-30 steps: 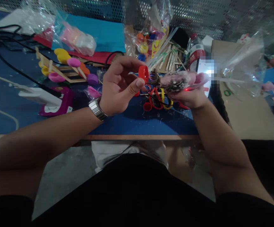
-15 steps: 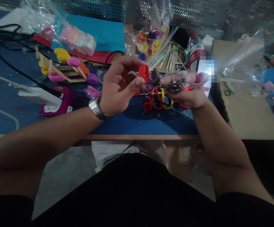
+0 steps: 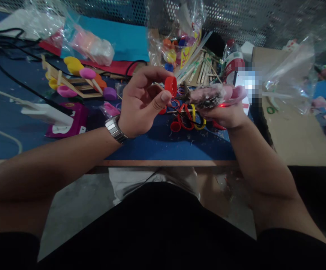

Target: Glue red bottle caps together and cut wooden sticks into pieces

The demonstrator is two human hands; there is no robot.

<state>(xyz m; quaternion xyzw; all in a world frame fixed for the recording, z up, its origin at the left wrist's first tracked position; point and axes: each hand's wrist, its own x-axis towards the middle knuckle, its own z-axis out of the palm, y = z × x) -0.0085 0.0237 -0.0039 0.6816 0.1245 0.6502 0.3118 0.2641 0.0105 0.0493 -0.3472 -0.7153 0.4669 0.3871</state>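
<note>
Between the thumb and fingers of my left hand (image 3: pixel 143 103) is a red ring (image 3: pixel 170 87), held upright above the table. My right hand (image 3: pixel 226 114) is closed round a pink glue gun (image 3: pixel 210 94), its body wrapped in smeared, worn plastic. The gun's dark nozzle points left, close to the ring; whether they touch is unclear. A small red light shows by the right fingers. Beneath the hands lie a small red cup (image 3: pixel 175 126), red loops (image 3: pixel 186 118) and a yellow loop (image 3: pixel 199 119).
At the left stand a wooden-stick frame (image 3: pixel 81 90) with coloured pieces and a purple power socket (image 3: pixel 80 118) with cables. Behind are plastic bags, sticks (image 3: pixel 205 69) and a red-labelled bottle (image 3: pixel 234 62). Cardboard (image 3: pixel 300 138) lies at the right.
</note>
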